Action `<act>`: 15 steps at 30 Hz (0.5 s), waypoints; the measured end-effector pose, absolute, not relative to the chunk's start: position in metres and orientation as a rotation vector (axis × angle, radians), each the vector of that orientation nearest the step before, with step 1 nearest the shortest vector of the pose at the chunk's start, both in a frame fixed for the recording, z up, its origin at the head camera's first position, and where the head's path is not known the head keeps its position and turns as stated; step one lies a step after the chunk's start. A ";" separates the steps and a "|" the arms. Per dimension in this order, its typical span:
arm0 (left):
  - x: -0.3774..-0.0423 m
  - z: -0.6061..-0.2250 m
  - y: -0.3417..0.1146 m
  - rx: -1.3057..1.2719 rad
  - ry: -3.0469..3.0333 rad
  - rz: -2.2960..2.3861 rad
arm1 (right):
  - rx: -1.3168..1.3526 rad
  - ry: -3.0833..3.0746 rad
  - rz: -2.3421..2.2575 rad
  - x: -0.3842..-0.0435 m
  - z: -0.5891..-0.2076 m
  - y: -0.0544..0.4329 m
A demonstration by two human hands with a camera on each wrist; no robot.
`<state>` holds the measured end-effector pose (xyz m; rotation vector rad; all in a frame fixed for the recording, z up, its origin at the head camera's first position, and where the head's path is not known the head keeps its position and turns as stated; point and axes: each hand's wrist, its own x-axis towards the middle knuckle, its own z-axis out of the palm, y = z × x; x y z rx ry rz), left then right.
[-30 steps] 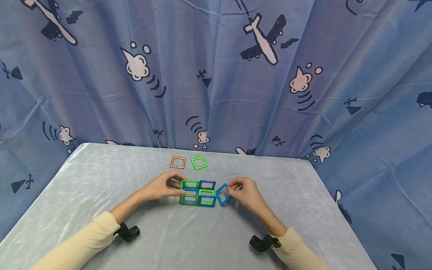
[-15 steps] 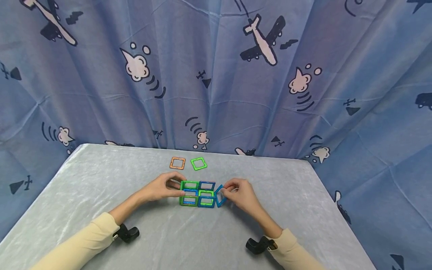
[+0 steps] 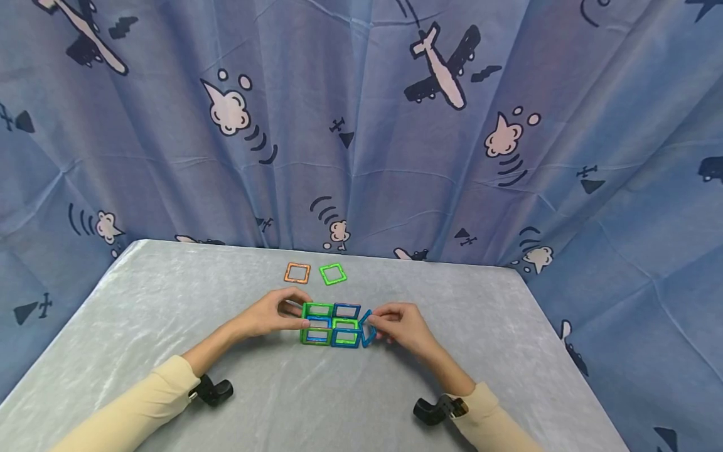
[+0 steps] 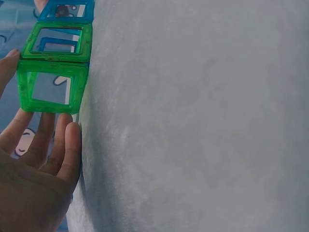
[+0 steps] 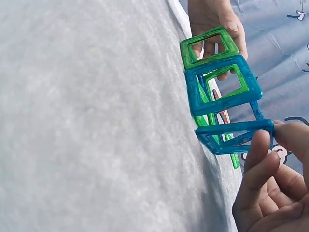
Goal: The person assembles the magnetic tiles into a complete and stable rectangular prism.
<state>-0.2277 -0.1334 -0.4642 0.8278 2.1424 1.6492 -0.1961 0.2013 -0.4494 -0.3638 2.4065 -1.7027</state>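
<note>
A low box of joined magnetic tiles, green and blue square frames, stands on the table in the head view. My left hand holds its left end, thumb at the near edge and fingers towards the back. In the left wrist view, the fingers lie against a green end tile. A blue magnetic tile leans at the box's right end, its lower edge apparently touching it. My right hand pinches that tile's outer edge. The thumb and fingertips on it show in the right wrist view.
Behind the box, an orange magnetic tile and a green magnetic tile lie flat on the table. A blue patterned curtain hangs at the table's far edge.
My right hand has moved left, bringing the blue tile from just apart to the box's right end and turning it more edge-on. The left hand stays in place.
</note>
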 end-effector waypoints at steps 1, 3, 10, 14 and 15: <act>-0.228 -0.464 -0.133 0.829 2.140 1.651 | -0.347 2.389 -1.710 -0.196 -0.450 0.201; -0.228 -0.464 -0.133 0.830 2.138 1.653 | -0.309 2.365 -1.722 -0.196 -0.450 0.201; -0.228 -0.465 -0.134 0.818 2.139 1.654 | -0.218 2.321 -1.785 -0.194 -0.451 0.194; -0.228 -0.464 -0.134 0.814 2.137 1.662 | -0.205 2.321 -1.810 -0.194 -0.452 0.189; -0.228 -0.464 -0.133 0.815 2.137 1.663 | -0.204 2.323 -1.815 -0.194 -0.452 0.188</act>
